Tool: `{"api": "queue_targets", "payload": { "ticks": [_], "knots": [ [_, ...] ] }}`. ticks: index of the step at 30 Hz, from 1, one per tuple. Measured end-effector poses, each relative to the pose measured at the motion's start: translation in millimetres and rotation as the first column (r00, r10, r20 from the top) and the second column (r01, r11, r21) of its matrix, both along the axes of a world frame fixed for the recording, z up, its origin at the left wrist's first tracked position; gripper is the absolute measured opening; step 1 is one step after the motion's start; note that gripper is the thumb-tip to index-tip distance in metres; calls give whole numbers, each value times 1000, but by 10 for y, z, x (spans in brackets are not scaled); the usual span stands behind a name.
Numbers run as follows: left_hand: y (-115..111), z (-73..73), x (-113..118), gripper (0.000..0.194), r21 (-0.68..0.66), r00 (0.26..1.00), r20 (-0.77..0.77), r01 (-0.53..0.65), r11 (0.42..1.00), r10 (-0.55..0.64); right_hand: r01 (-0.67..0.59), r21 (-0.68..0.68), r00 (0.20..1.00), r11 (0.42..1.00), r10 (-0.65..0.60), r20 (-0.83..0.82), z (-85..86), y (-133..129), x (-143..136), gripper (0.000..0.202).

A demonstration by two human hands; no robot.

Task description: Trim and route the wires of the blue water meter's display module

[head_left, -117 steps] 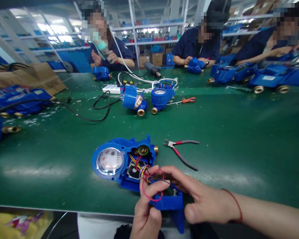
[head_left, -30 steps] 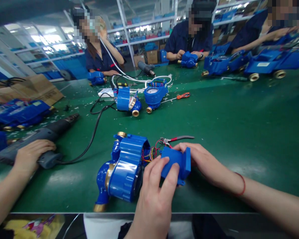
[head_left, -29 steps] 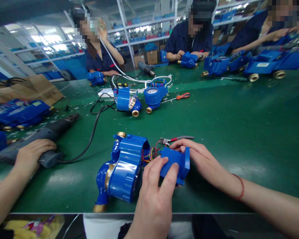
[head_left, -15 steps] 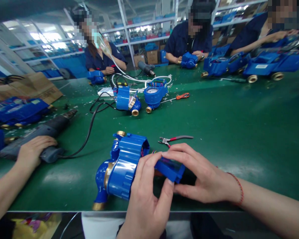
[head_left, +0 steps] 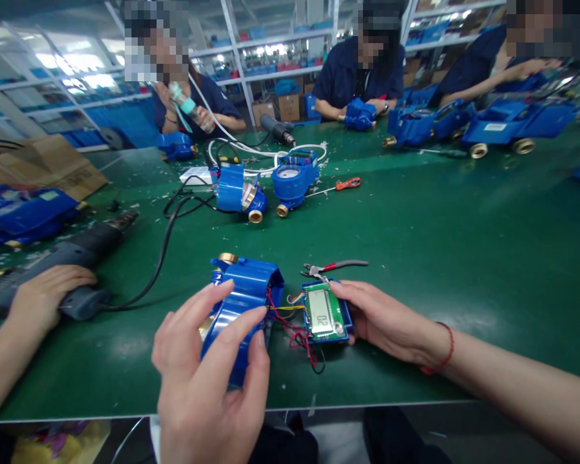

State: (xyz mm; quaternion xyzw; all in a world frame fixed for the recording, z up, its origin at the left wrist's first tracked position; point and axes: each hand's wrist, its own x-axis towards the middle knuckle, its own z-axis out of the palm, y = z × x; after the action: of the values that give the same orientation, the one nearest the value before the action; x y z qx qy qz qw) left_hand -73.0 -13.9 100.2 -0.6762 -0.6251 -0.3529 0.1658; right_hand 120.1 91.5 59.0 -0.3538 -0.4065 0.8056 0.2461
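Since half a second ago you've turned the blue display module (head_left: 327,312) face up, so its green board and small screen now show. Your right hand (head_left: 384,317) grips that module loosely at its right edge, fingers curled along the side. Coloured wires (head_left: 294,322) run from the module's left side into the blue water meter (head_left: 241,309), which lies just under your left hand (head_left: 207,380). That hand is spread open, fingertips resting on the meter's housing; whether the thumb is gripping it is hard to say from here. Red-handled cutters (head_left: 336,266) lie just beyond your right fingertips. Off to your far left, a co-worker's hand (head_left: 43,296) rests on a dark power tool (head_left: 72,254).
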Motion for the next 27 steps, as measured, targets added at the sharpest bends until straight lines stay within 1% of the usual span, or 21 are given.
{"api": "queue_targets", "payload": {
  "ticks": [3,5,8,10,12,15,18,20,25,27],
  "knots": [
    [-16,-70,70,28,-50,997,-40,61,997,-63,-21,-94,1000,995,20,-13,-8,14,3,42],
    [-55,-136,179,27,-59,996,8,84,995,-83,-15,-111,1000,994,12,-24,-14,19,3,41],
    [-85,-266,357,27,-73,986,131,116,991,-106,10,-72,999,997,-12,-38,-12,17,-1,45],
    [-64,-365,437,35,-96,982,147,131,987,-116,29,-34,999,999,-31,-42,-5,13,-6,48],
    [-26,-455,471,37,-106,985,135,120,987,-105,38,1,998,999,-38,-40,-1,13,-12,50],
    [6,-539,452,28,-109,986,153,89,990,-72,30,48,999,998,-29,-33,-6,27,-12,51],
    [-24,-557,383,15,-154,982,176,93,984,-65,23,108,999,994,-20,-26,-19,49,-2,52],
    [-67,-538,327,10,-185,985,145,117,976,-90,22,154,1000,988,-20,-16,-31,65,4,51],
    [-157,-410,212,7,-220,985,12,169,961,-171,42,229,998,972,-49,26,-74,116,-10,52],
    [-169,-352,180,7,-222,974,-19,215,951,-224,61,257,996,964,-74,41,-81,138,-18,52]
  ]
}}
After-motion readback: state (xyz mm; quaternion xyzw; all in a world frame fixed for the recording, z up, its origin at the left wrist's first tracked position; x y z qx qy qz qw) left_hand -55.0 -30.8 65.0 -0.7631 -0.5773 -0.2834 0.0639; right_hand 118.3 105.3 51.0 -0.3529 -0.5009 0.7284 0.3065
